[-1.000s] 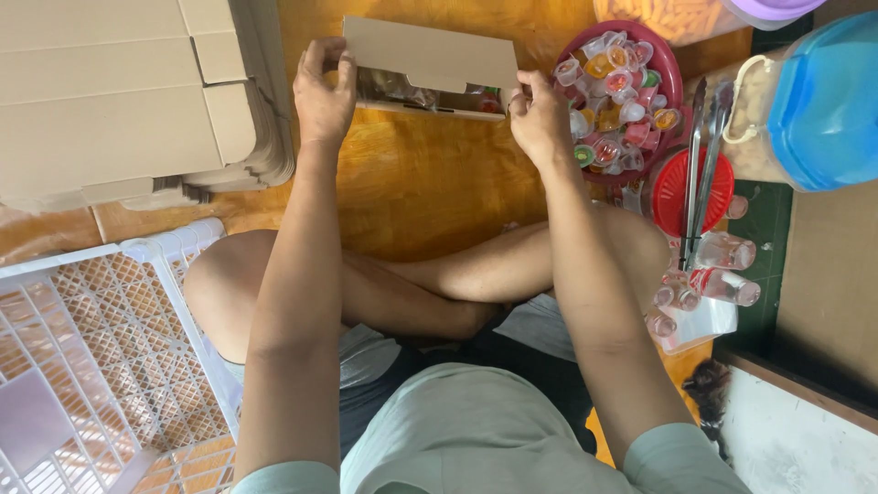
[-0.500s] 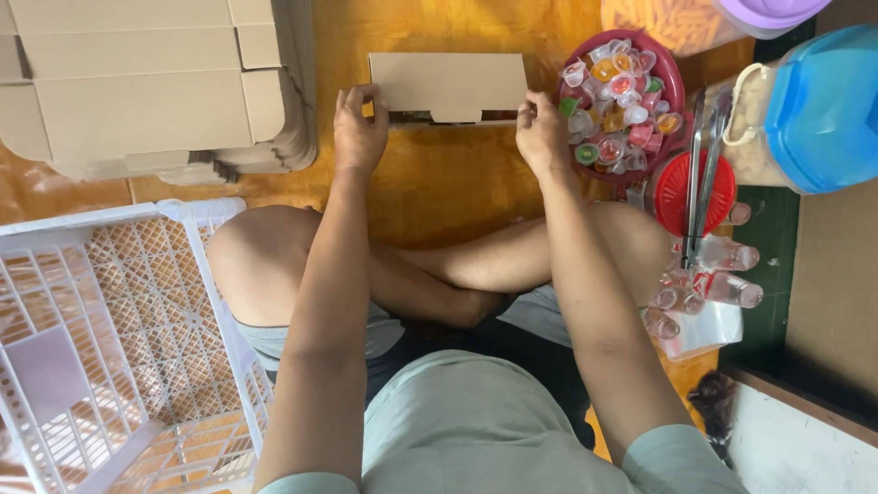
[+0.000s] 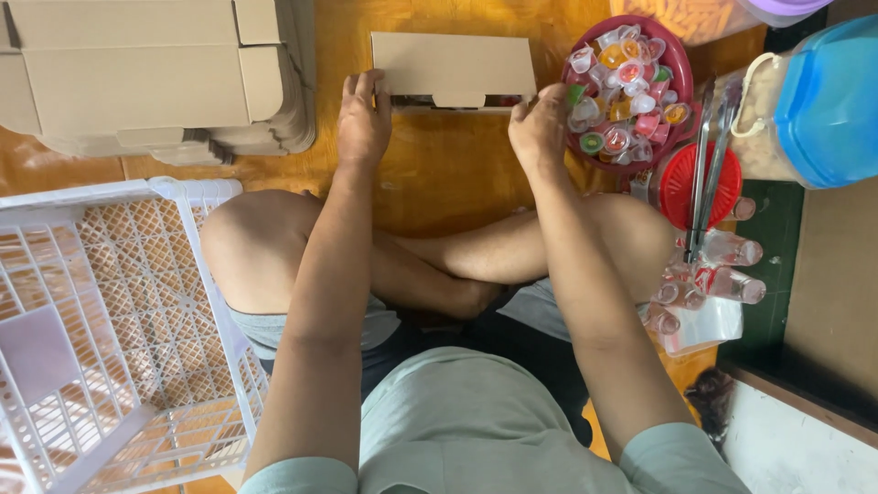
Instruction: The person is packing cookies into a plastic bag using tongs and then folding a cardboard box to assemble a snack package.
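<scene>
Both hands, the left hand point(image 3: 363, 119) and right hand point(image 3: 540, 128), grip the front corners of the small cardboard box point(image 3: 455, 69) on the floor point(image 3: 439, 178), its lid nearly down but the front tab seemingly not yet tucked.

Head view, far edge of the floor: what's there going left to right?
Stack of flat brown cardboard box blanks → left hand → small brown cardboard box with both hands on its front edge → right hand → red round bowl of small colourful jelly cups → clear jar with blue lid.
</scene>
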